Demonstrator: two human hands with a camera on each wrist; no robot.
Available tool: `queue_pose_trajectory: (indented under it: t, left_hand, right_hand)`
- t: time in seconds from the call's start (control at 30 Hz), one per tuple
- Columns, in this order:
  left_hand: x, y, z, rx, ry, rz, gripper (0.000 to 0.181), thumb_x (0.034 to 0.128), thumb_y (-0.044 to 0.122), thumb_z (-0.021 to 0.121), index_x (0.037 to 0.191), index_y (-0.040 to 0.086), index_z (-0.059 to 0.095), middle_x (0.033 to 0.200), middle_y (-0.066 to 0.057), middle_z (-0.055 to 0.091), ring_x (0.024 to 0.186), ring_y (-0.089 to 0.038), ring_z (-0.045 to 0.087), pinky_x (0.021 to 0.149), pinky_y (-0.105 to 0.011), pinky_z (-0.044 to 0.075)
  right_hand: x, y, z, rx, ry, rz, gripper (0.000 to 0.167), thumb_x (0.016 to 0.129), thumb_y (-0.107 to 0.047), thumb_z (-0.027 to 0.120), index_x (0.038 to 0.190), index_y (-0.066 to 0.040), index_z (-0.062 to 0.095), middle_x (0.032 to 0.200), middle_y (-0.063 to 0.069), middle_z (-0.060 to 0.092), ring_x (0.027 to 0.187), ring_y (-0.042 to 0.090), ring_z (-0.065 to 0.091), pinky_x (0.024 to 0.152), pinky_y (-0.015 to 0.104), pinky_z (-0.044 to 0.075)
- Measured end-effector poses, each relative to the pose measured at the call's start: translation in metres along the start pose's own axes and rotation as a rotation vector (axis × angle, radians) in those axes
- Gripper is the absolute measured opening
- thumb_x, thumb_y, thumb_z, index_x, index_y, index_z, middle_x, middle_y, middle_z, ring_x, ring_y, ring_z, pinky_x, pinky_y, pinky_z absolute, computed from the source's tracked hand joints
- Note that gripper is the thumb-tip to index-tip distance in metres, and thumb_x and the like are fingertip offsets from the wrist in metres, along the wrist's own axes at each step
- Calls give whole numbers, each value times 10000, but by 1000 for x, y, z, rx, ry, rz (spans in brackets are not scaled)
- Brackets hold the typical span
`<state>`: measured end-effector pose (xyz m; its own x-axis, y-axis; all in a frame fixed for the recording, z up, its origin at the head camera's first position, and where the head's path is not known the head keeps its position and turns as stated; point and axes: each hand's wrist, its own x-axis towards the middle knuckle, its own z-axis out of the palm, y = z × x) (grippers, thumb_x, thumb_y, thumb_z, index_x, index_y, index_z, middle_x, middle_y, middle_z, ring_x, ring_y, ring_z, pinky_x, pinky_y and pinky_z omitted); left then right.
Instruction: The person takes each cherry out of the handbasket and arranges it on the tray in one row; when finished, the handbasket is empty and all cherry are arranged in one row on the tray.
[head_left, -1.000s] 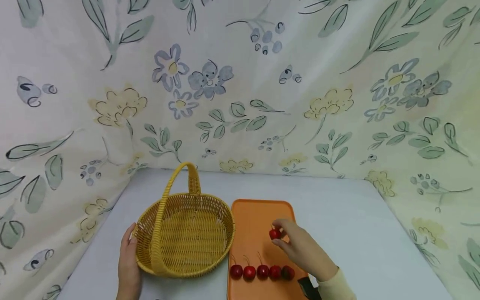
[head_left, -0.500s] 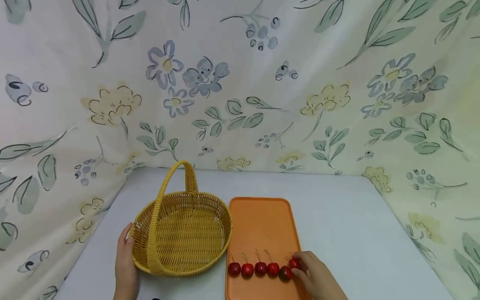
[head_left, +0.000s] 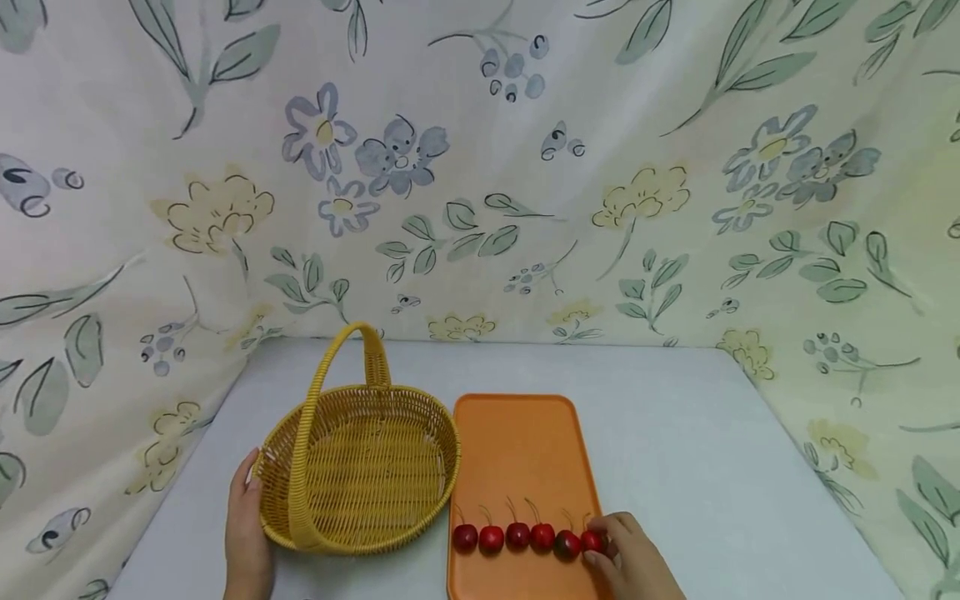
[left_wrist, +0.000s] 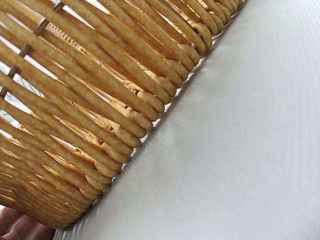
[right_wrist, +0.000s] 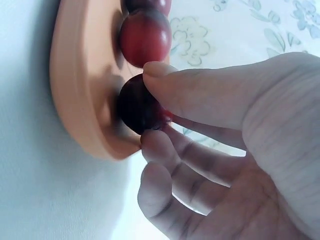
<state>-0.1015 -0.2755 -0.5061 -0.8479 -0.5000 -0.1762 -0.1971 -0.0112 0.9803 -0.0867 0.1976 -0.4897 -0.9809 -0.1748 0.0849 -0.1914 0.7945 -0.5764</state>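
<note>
My left hand (head_left: 247,525) holds the left side of a yellow wicker basket (head_left: 375,467), its thumb near the rim. In the left wrist view, the basket's woven wall (left_wrist: 90,95) fills the upper left and part of the fingers (left_wrist: 20,226) shows at the bottom corner. Several red cherries (head_left: 517,535) with stems lie in a row on an orange tray (head_left: 517,450). At the row's right end, my right hand (head_left: 633,558) pinches a cherry (head_left: 592,542). Close up, this dark cherry (right_wrist: 137,105) sits between thumb and fingertips, low over the tray's edge (right_wrist: 75,95).
The basket stands against the tray's left side, with its tall handle (head_left: 303,450) arching over it. A white table (head_left: 667,442) carries both. Floral cloth (head_left: 480,183) hangs behind and along the sides.
My right hand has brought its cherry down from above the tray to the right end of the row. The left hand stays on the basket. The head view has shifted slightly.
</note>
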Motion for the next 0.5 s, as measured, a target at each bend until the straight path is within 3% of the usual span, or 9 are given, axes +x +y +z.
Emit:
queue_pose_trajectory:
  t: [0.13,0.27,0.33,0.4,0.5]
  left_hand:
    - [2,1,-1,-22,0,-7,484,1036,469,187,1513,384,184,1590,167,95,1461,-56,67,1200,-312,50]
    - [2,2,-1,-44,0,-36,486,1039,455,182,1518,375,175,1591,169,88,1461,-62,83,1197,-293,74]
    - [-1,2,2,-47,46,-20,481,1039,450,200,1513,370,192,1584,116,159,1432,-71,187,1170,-227,154]
    - [-6,3,6,-35,169,107,461,1045,407,228,1494,310,268,1487,64,333,1333,-52,337,1067,-130,270]
    - [-26,15,11,37,471,431,379,1042,264,304,1358,150,478,1166,189,495,1057,35,468,838,-84,345]
  right_hand:
    - [0,2,3,-3,38,66,284,775,-97,771,1034,-125,657,968,-26,544,704,-21,450,584,173,443]
    - [-1,4,5,-31,45,66,296,753,-90,790,1019,-116,662,929,-16,516,676,-18,448,558,171,433]
    - [-2,5,5,-44,41,73,319,741,-110,803,1026,-109,659,936,1,515,666,-21,450,545,169,426]
    - [-4,5,4,-49,18,91,352,744,-169,809,1050,-97,652,961,22,518,657,-14,438,540,172,418]
    - [-5,6,2,-49,-27,110,451,747,-277,808,1113,-82,630,1028,66,527,669,-1,428,546,177,414]
